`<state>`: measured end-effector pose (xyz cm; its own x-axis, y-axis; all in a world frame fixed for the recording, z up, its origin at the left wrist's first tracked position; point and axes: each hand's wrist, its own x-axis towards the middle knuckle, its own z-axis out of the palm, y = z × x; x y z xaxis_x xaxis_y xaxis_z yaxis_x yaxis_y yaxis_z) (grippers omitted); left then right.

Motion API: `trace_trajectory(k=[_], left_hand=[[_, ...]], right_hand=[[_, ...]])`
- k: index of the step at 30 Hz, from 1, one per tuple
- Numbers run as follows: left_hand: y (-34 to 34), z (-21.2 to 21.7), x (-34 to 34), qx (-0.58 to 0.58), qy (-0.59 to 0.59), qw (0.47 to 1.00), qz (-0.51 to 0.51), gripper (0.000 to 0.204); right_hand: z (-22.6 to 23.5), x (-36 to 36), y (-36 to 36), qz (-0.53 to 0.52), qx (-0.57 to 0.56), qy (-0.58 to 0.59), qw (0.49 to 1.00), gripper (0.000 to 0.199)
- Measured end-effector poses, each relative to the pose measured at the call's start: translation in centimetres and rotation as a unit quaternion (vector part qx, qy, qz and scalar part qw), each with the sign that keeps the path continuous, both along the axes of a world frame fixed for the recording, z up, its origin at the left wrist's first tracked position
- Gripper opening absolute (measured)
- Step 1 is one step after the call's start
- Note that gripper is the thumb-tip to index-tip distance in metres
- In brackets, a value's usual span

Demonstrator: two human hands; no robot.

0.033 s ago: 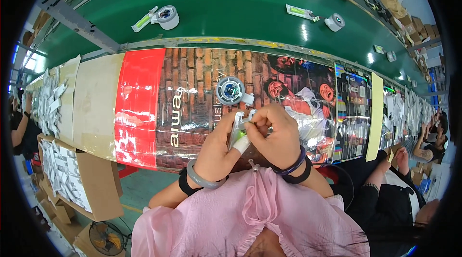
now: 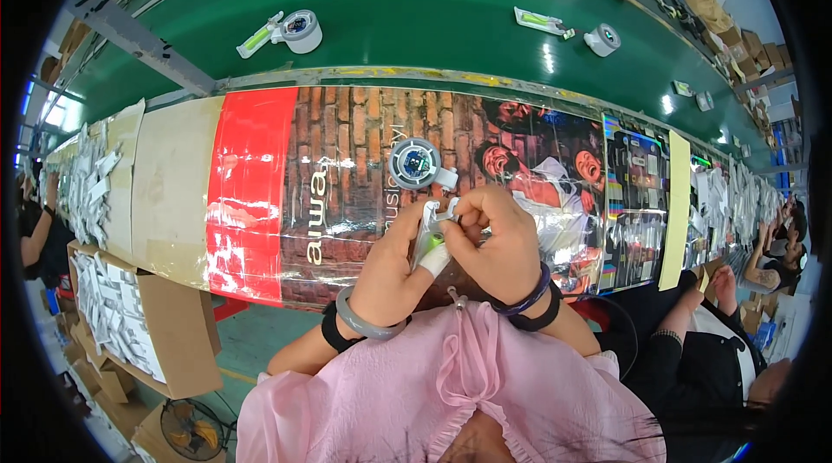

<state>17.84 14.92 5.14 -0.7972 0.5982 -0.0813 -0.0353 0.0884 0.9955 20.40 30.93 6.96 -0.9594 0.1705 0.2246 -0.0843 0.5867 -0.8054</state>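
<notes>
My left hand (image 2: 394, 259) is closed around a white plastic handle housing (image 2: 426, 227) with a bright green part (image 2: 436, 239) inside it. White wrapping covers my left thumb (image 2: 434, 260). Over the housing's upper end my right hand (image 2: 498, 238) is bent into a pinch, thumb and forefinger close to the green part. Whatever sits between those fingertips is hidden. Just beyond my hands lies a round grey-and-white device head (image 2: 415, 163), its circuit board showing and a short neck pointing toward the housing. Whether the two are joined is hidden.
On the green conveyor (image 2: 416, 30) lie similar heads with green-filled handles (image 2: 299, 32). White parts are piled on the bench's left (image 2: 91, 186) and fill a cardboard box (image 2: 178, 324) below. A co-worker (image 2: 706, 333) sits at right; a floor fan (image 2: 192, 430) stands lower left.
</notes>
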Motion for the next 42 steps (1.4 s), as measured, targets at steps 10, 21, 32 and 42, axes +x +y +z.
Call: trace_trajectory(k=[10, 21, 32, 42], left_hand=[[-0.3, -1.5, -0.6, 0.022, -0.047, 0.996, -0.068, 0.062], [-0.6, -1.0, -0.1, 0.011, -0.018, 0.997, -0.075, 0.064], [0.0, -0.8, -0.2, 0.008, -0.065, 0.997, -0.029, 0.057], [-1.3, -0.8, -1.6, 0.163, -0.245, 0.956, -0.008, 0.049]], right_hand=[[0.3, -0.5, 0.9, 0.042, 0.028, -0.051, 0.997, 0.024], [-0.4, -0.4, 0.7, 0.081, -0.034, 0.015, 0.996, 0.021], [-0.8, -0.6, 1.1, 0.09, -0.042, -0.037, 0.994, 0.02], [-0.6, -2.0, 3.6, 0.25, 0.022, 0.011, 0.968, 0.04]])
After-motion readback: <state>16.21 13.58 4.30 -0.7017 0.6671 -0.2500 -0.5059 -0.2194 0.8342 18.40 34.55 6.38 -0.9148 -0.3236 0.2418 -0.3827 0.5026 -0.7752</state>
